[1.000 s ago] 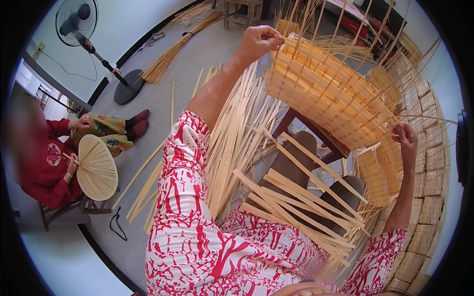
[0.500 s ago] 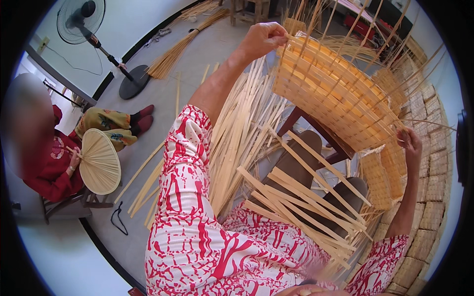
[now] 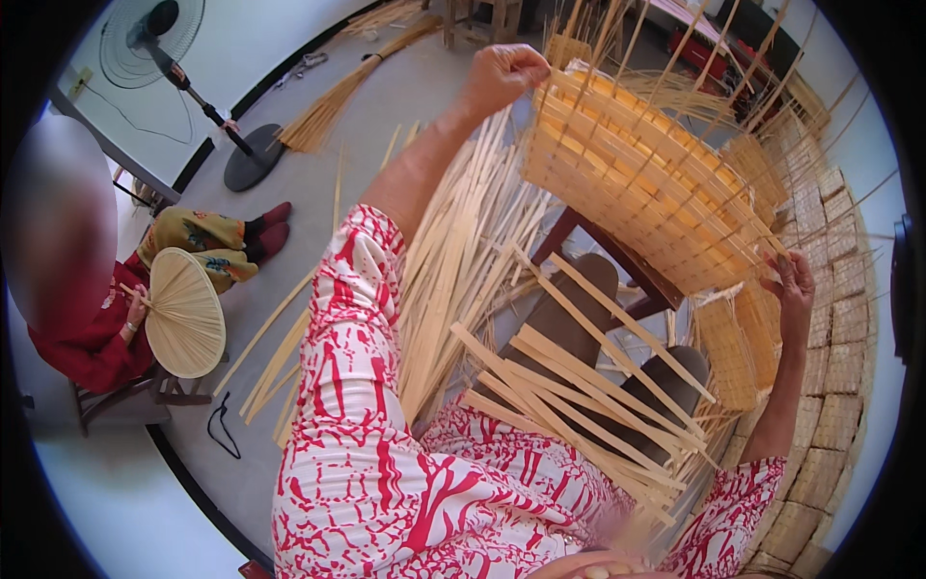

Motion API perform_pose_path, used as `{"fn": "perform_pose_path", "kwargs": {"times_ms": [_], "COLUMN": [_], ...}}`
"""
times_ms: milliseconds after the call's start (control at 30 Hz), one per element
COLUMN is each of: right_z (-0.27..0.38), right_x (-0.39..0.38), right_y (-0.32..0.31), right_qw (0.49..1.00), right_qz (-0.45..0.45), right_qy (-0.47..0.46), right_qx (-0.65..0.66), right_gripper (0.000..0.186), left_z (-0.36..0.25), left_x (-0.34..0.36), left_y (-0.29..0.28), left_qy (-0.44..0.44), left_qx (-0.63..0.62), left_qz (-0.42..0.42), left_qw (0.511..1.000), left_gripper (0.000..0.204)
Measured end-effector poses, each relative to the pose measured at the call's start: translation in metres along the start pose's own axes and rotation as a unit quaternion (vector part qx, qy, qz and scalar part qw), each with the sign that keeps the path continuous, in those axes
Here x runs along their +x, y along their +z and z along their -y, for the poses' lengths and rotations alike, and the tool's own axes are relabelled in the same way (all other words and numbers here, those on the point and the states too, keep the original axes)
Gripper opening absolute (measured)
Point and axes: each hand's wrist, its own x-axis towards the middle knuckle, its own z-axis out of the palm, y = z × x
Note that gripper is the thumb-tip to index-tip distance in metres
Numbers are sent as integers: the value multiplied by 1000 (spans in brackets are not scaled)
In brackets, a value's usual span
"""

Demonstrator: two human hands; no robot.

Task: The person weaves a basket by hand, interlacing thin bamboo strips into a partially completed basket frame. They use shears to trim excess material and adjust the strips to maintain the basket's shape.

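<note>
In the head view, the half-woven basket (image 3: 588, 159) sits ahead of you above the dark stool (image 3: 664, 282), its stakes upright. Your left hand (image 3: 506, 77) pinches the top strip (image 3: 617, 104) at the near-left corner; whether your right hand (image 3: 793, 278) grips the other end, I cannot tell. Keep the strip level and press it down evenly between stakes. Compared with half a second ago, your right fingers look more spread.

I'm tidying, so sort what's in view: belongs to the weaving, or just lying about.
Likely belonging:
unfinished woven basket, left hand and right hand at its rim
flat pale strips

Apparently not:
pedestal fan
round pleated hand fan
wooden stool
</note>
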Motion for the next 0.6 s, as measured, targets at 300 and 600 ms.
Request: {"fn": "perform_pose_path", "kwargs": {"times_ms": [300, 600], "right_z": [2, 14], "right_x": [5, -7], "right_y": [-4, 25], "right_qw": [996, 993], "right_qz": [8, -34], "right_qy": [-10, 12], "right_qx": [-87, 115], "right_gripper": [13, 25], "left_z": [-10, -88], "left_x": [2, -17], "left_y": [-6, 63], "left_qy": [20, 317], "left_qx": [91, 199], "left_qz": [13, -16], "left_qw": [996, 927], "left_gripper": [12, 20]}}
